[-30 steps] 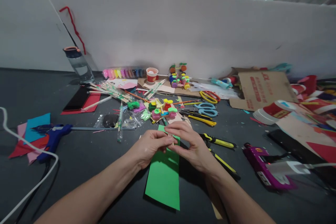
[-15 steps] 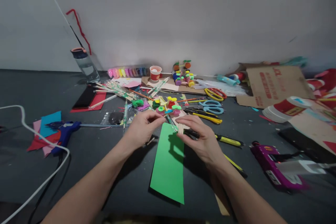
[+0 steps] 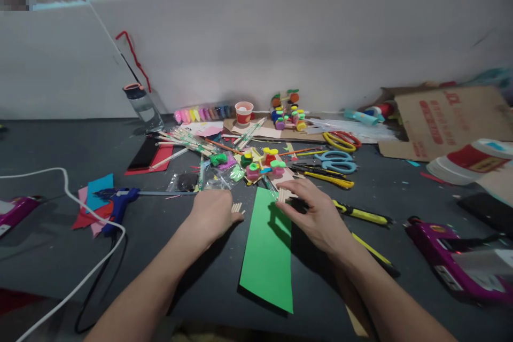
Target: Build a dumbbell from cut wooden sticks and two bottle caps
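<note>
My right hand [image 3: 318, 216] pinches a small bundle of short pale wooden sticks [image 3: 282, 194] between thumb and fingers, over the far right part of a green paper strip [image 3: 267, 256]. Left of the strip, my left hand [image 3: 212, 215] is low at the table, its fingers curled round another group of short sticks [image 3: 236, 207] whose ends show by the thumb. The fingertips of that hand are hidden. Just beyond the strip stand small colourful clay pieces [image 3: 264, 168] beside clear plastic wrapping.
Wrapped sticks [image 3: 188, 141] lie at the back left. Scissors [image 3: 336, 161] and a yellow cutter [image 3: 363, 212] are to the right. A blue glue gun [image 3: 120, 206] with a white cable [image 3: 92, 272] is at left. A purple device [image 3: 444, 256] sits far right; a water bottle [image 3: 143, 107] leans behind.
My left hand has moved down and away from the right hand, and closed at the short sticks by the table. The right hand keeps its bundle. The view has shifted left.
</note>
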